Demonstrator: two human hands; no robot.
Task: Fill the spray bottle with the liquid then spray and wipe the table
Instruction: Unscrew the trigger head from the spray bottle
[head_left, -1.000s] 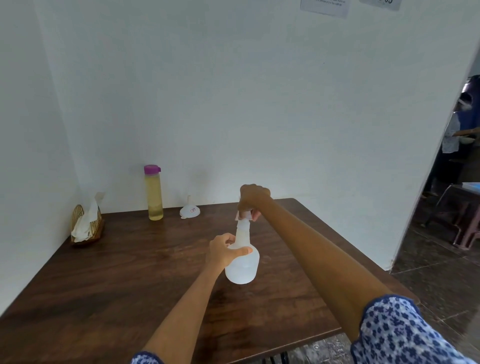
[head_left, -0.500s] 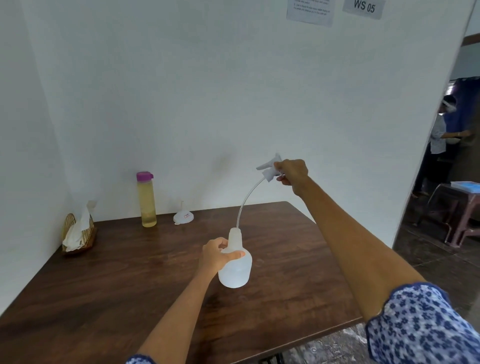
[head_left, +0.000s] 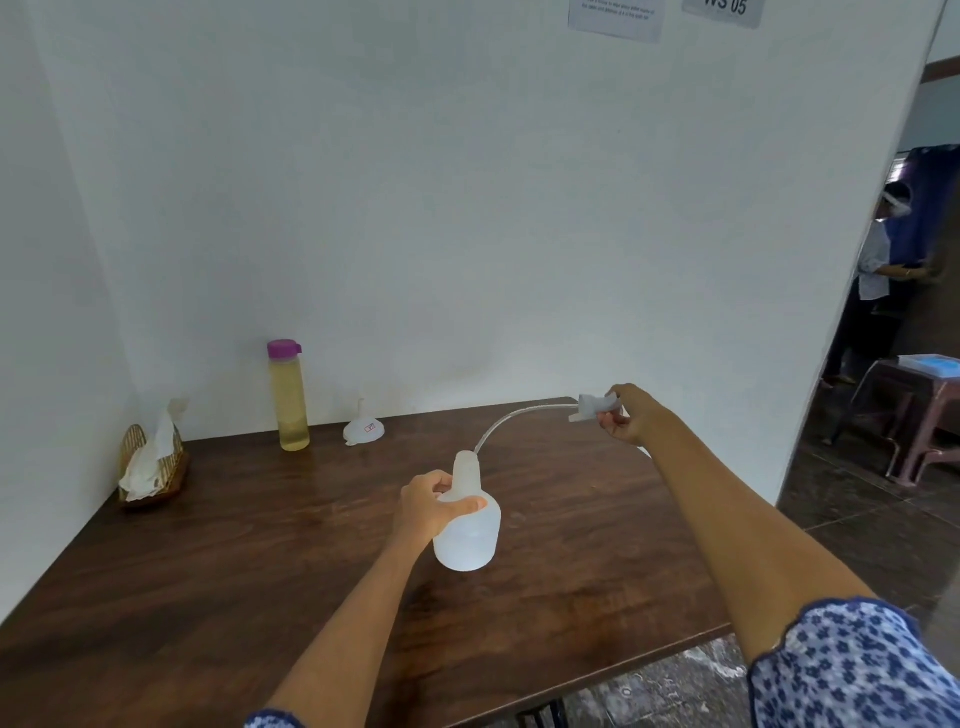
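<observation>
A translucent white spray bottle (head_left: 467, 535) stands mid-table, and my left hand (head_left: 431, 506) grips its neck. My right hand (head_left: 631, 415) holds the detached white spray head (head_left: 592, 408) out to the right above the table's far right corner. Its clear dip tube (head_left: 511, 421) curves back down, with its lower end still at the bottle's mouth. A tall bottle of yellow liquid (head_left: 287, 397) with a purple cap stands by the back wall. A white funnel (head_left: 363, 430) lies beside it on the dark wooden table (head_left: 208, 571).
A wicker holder with white tissues (head_left: 150, 457) sits at the table's far left. White walls close the back and left. To the right, an open doorway shows a person standing (head_left: 878, 280) and a small table with pink legs (head_left: 919, 410).
My right hand unscrewed the spray head, lifted it off the bottle with the tube trailing, then lowered it out to the right. My left hand kept its hold on the bottle.
</observation>
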